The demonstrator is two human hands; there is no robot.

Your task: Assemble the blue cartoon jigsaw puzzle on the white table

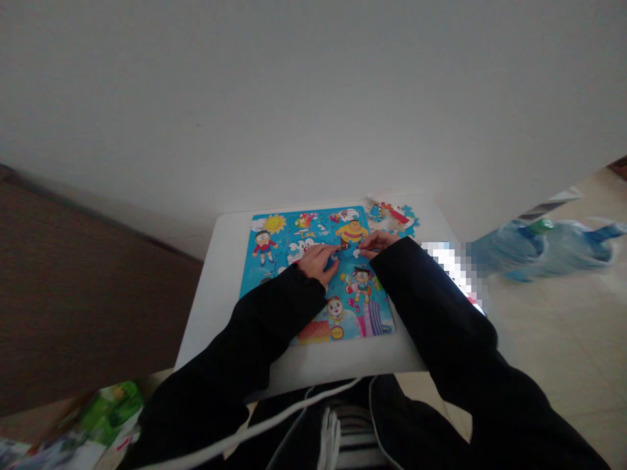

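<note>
A blue cartoon jigsaw puzzle point(247, 267) lies flat in its board on a small white table, with several printed figures and a yellow sun on it. My left hand point(317, 262) rests over the middle of the puzzle, index finger stretched out and thumb apart from it. Just to the right, my right hand point(378, 243) has its thumb and fingertips pinched at a small pale-blue and white puzzle piece point(357, 253). Part of the puzzle's middle and lower left is hidden under my left hand and black sleeve.
Loose puzzle pieces point(394, 215) are heaped at the table's back right corner, against the wall. The white table point(208, 297) has a bright blurred-out object point(453, 267) by its right edge. Large plastic-wrapped bottles point(553, 248) lie on the floor at right. A white cord point(274, 418) crosses my lap.
</note>
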